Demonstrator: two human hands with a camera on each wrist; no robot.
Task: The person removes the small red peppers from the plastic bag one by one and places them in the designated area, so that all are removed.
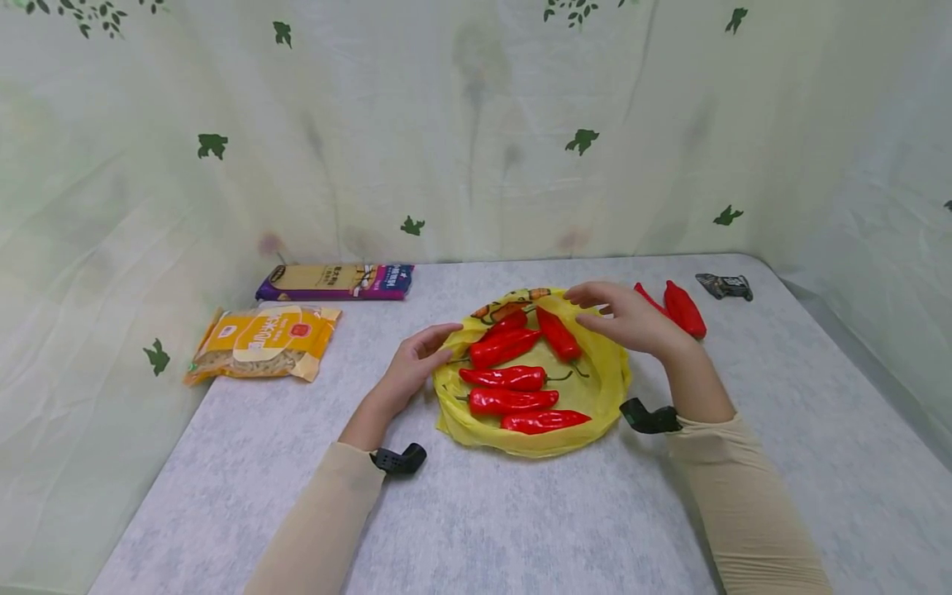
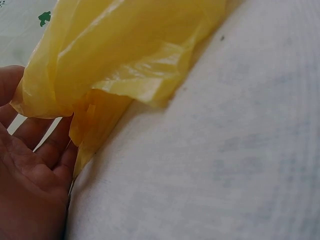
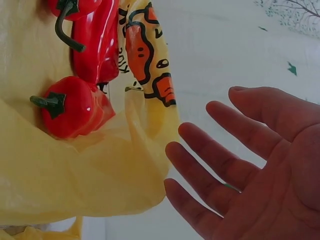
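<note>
A yellow plastic bag (image 1: 464, 426) lies spread on the table with its mouth facing up and its rim folded back. Several red peppers (image 1: 513, 402) with green stems lie inside it. At the bag's left rim is my left hand (image 1: 412, 364); its fingers reach along the outside of the plastic, and part of them is hidden behind it in the left wrist view. My right hand (image 1: 628, 318) hovers by the far right rim, fingers extended and spread. Nothing lies in the right palm (image 3: 265, 170). Just beyond it, two red peppers (image 1: 684, 311) rest on the table.
An orange-and-yellow food packet (image 1: 264, 340) lies at the table's left edge. Behind it stretches a long purple-and-tan packet (image 1: 335, 282). A small dark packet (image 1: 725, 287) sits at the back right. Pale curtains (image 1: 476, 149) printed with leaves surround the table.
</note>
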